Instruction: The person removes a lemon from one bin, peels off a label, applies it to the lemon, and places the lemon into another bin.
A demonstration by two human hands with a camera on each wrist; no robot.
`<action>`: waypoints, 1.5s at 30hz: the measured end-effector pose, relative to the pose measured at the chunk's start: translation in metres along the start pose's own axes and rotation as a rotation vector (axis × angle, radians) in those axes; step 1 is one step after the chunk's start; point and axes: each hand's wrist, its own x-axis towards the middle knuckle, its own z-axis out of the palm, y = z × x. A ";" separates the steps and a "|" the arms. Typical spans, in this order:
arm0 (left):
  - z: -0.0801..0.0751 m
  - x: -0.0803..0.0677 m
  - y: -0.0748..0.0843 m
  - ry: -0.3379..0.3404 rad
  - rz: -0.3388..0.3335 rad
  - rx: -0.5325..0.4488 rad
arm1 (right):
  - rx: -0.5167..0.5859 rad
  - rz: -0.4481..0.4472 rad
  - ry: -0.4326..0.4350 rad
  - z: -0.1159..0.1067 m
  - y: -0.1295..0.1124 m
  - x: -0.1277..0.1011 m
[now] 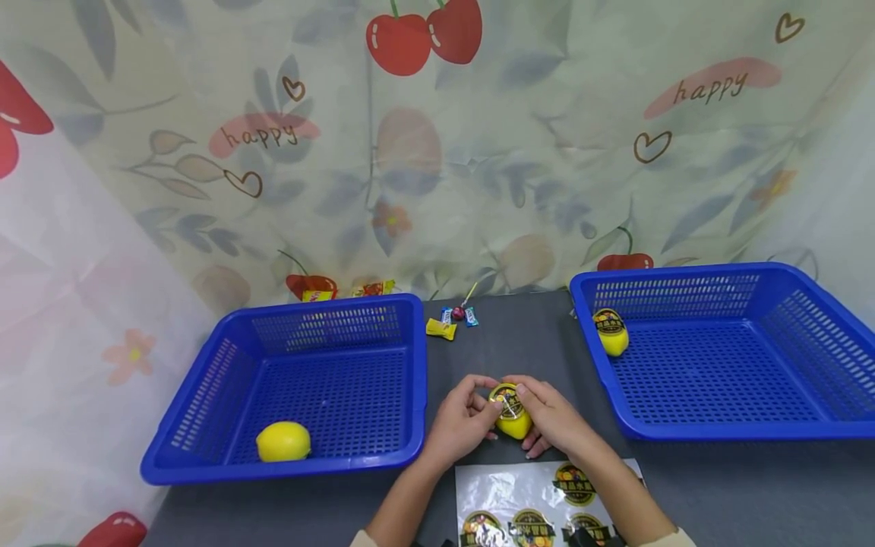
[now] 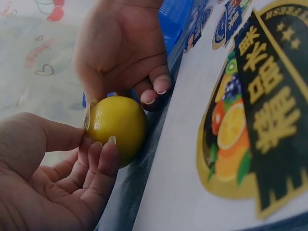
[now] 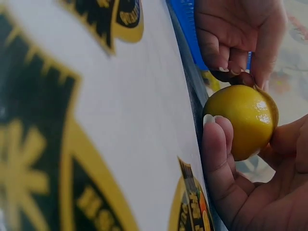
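Observation:
Between the two hands, over the dark tabletop, is a yellow lemon [image 1: 514, 427] with a round black-and-gold fruit sticker [image 1: 507, 401] on its upper face. The left hand [image 1: 465, 424] holds the lemon from the left, its thumb on the sticker and its fingers curled against the fruit. On the other side, the right hand [image 1: 557, 416] grips it, thumb at the sticker's upper right edge, fingers around the side. In the left wrist view, the sticker's edge [image 2: 88, 118] stands slightly off the peel by the left thumb.
A sheet of stickers [image 1: 506, 490] lies just below the hands. The left blue basket [image 1: 418, 380] contains a plain lemon [image 1: 283, 442]; the right blue basket [image 1: 608, 387] contains a stickered lemon [image 1: 615, 340]. Small wrapped candies [image 1: 441, 329] and a lollipop [image 1: 459, 312] lie near the patterned backdrop [image 1: 472, 228].

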 end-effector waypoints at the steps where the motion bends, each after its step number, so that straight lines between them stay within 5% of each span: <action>1: 0.000 0.000 0.000 0.001 -0.002 -0.003 | 0.004 0.006 -0.006 0.000 0.000 0.000; 5: 0.000 0.000 -0.003 -0.013 -0.058 -0.027 | 0.043 0.038 -0.037 -0.004 0.001 0.002; 13: -0.002 0.002 -0.011 -0.171 -0.311 -0.229 | 0.110 0.049 -0.105 -0.011 0.001 0.002; 31: -0.008 0.005 -0.017 -0.252 -0.322 -0.335 | 0.145 0.089 0.002 -0.005 0.002 0.003; 39: 0.001 0.003 -0.019 -0.176 -0.256 -0.323 | 0.166 0.071 0.025 -0.005 0.005 0.004; 45: 0.000 0.003 -0.018 -0.153 -0.285 -0.323 | 0.203 0.055 0.046 -0.004 0.008 0.005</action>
